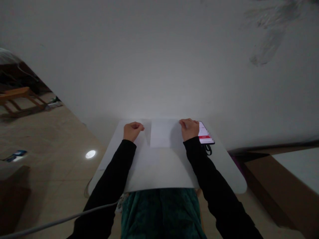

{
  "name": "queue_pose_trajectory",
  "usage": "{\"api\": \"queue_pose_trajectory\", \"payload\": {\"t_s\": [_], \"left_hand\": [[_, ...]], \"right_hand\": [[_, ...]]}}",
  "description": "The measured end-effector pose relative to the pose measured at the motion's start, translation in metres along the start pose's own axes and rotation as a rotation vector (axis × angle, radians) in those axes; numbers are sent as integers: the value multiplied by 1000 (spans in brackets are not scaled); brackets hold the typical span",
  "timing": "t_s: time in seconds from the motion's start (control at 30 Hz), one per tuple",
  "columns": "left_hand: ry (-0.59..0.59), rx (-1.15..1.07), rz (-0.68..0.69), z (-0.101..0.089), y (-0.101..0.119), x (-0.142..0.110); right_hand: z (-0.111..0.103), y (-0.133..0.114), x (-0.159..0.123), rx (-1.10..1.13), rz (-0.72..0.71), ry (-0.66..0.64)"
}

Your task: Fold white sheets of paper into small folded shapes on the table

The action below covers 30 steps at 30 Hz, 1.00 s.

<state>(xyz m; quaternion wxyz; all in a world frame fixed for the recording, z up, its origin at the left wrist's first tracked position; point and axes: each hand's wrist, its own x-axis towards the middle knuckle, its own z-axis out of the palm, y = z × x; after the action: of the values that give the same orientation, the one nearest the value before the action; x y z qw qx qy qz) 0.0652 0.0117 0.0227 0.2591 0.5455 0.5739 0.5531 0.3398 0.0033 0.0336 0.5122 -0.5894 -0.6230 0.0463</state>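
Note:
A white sheet of paper (160,134) lies near the back of a small white table (169,174), against the wall. A second, larger pale sheet (116,146) shows to its left, partly under my left arm. My left hand (133,130) is closed, thumb and fingers pinched together just left of the white sheet's left edge. At the sheet's far right corner my right hand (189,128) is also closed in a pinch. Whether either pinch holds paper is too dim to tell. A lit phone (204,132) lies just right of my right hand, partly covered by it.
A black looped cord (208,149) lies below the phone. The wall (159,66) rises right behind the table. A cardboard box (281,186) stands at the right, a wooden stool (21,94) at the far left. A grey cable (67,218) crosses at lower left.

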Motion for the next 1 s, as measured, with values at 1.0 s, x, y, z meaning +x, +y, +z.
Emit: {"api": "queue_pose_trajectory", "payload": {"t_s": [1.0], "left_hand": [[-327, -703, -300, 19, 17, -15]], "right_hand": [[30, 5, -9, 720, 559, -74]]}}
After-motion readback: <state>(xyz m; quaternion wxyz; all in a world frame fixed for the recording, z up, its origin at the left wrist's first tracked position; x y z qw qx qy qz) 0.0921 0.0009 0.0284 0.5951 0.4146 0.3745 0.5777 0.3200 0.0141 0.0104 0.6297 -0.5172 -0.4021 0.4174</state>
